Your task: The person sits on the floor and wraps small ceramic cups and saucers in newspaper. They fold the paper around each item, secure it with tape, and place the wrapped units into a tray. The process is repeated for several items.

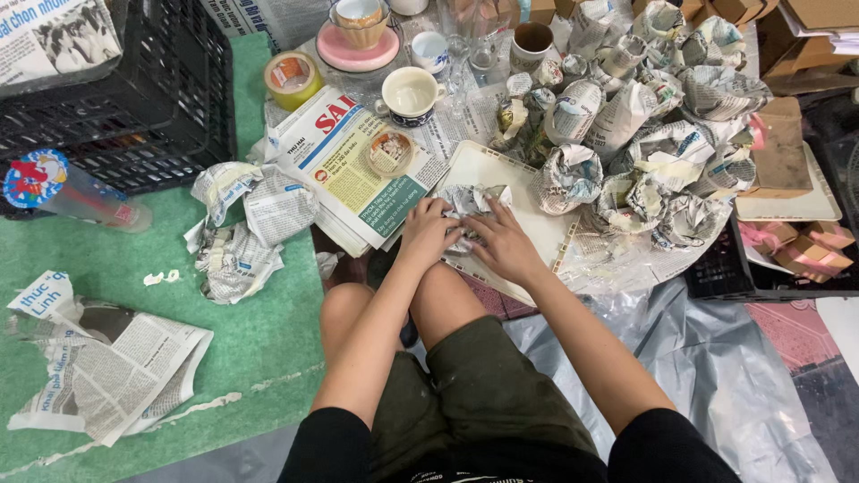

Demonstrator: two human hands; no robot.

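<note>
Wrapped bundles [644,134] behind tray [537,224]

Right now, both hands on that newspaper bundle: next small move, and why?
Probably fold the loose upper flap down and press it flat. Left hand and right hand both rest on the newspaper-wrapped bundle on the white tray, and its top edge looks open and crumpled, unlike the closed wrapped bundles beyond.

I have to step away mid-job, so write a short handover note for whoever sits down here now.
Left hand and right hand both press a half-wrapped newspaper bundle on the white board.
Done: a pile of wrapped bundles to the right.
Left: bare cups and a saucer ahead.
Supplies: newspaper stack, tape roll, loose sheets on the green mat.
</note>
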